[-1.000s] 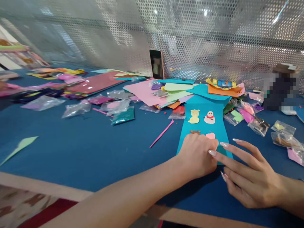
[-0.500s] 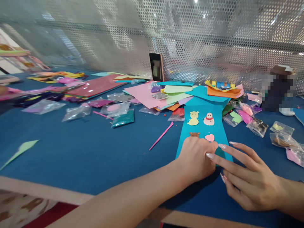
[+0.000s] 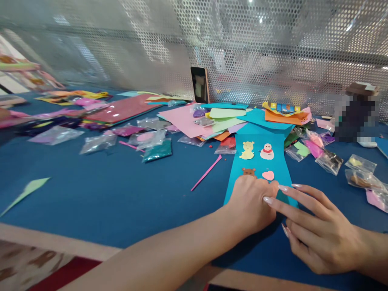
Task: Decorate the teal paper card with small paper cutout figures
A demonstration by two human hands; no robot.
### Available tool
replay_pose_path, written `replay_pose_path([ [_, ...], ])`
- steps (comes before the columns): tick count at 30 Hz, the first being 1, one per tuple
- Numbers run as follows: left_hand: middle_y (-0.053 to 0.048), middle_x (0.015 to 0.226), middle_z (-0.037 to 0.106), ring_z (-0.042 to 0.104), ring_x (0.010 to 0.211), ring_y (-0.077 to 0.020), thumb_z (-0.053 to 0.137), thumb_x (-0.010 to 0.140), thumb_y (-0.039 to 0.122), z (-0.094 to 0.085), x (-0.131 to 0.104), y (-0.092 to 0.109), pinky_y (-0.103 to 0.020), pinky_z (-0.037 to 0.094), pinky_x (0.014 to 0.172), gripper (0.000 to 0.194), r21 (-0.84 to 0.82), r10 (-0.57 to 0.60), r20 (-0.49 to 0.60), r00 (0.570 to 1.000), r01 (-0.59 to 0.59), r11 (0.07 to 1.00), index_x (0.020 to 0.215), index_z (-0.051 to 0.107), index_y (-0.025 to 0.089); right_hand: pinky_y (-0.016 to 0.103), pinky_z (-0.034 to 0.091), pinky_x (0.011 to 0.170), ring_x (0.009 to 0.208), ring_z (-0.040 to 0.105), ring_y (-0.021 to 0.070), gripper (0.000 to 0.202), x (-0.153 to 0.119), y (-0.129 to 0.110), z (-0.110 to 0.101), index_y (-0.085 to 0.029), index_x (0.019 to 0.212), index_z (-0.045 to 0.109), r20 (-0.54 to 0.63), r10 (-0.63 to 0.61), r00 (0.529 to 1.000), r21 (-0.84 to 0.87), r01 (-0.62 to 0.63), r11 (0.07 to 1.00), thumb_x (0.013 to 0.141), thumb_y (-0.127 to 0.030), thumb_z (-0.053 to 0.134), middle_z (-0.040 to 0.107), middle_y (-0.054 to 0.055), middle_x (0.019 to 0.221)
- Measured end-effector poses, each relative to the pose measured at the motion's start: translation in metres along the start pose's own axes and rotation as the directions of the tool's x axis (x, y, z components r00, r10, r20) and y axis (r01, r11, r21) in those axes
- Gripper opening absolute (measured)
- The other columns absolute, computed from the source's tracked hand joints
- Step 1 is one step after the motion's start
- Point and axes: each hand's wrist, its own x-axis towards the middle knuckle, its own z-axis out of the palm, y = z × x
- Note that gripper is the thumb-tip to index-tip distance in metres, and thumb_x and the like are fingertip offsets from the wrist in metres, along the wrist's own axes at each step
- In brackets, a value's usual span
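We seem mid-fingerwork over the card: left hand curled, hold hidden; right hand loosely spread; next needs steadiness.

Open tabletop left of hands, pink stick intruding, packets and papers blocking beyond

Turquoise sheet: paper, matt, smooth. Perforated panel: metal, shiny. Clear packet: thin plastic, glossy, creased. Red folder: smooth, glossy. Pink stick: smooth plastic. Phone screen: dark, glossy. Nails, right hand: glossy. Tabletop: matt, perhaps cloth, weave too blurred to tell.
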Motion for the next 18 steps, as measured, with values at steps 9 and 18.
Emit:
replay_pose_path([
  [9,-0.002,0.055,0.06,0.057,0.051,-0.0205,0.043,0.064,0.019,-0.0048,-0.0007,-0.0001,-0.025,0.031,0.042,0.016,-0.029,0.045,-0.009,0.999,-0.045,0.999,0.067,0.059,0.02,0.038,0.033,0.098,0.113,0.043,0.0227,0.01,-0.0021,0.0024,0.002,-0.013,0.079,0.062,-0.076,-0.059,0.995,-0.03,0.057,0.998,0.073,-0.015,0.054,0.052,0.005,0.12],
  [18,-0.003,0.052,0.056,0.056,0.052,-0.0198,0.043,0.059,0.019,-0.0102,-0.0002,-0.0002,-0.026,0.034,0.047,0.013,-0.091,0.015,-0.011,1.0,-0.016,0.996,0.06,0.056,0.019,0.039,0.033,0.098,0.11,0.045,0.0213,0.009,-0.0042,0.0039,0.0037,-0.015,0.079,0.061,-0.064,-0.025,0.998,-0.03,0.023,0.999,0.074,-0.018,0.054,0.057,0.004,0.111],
])
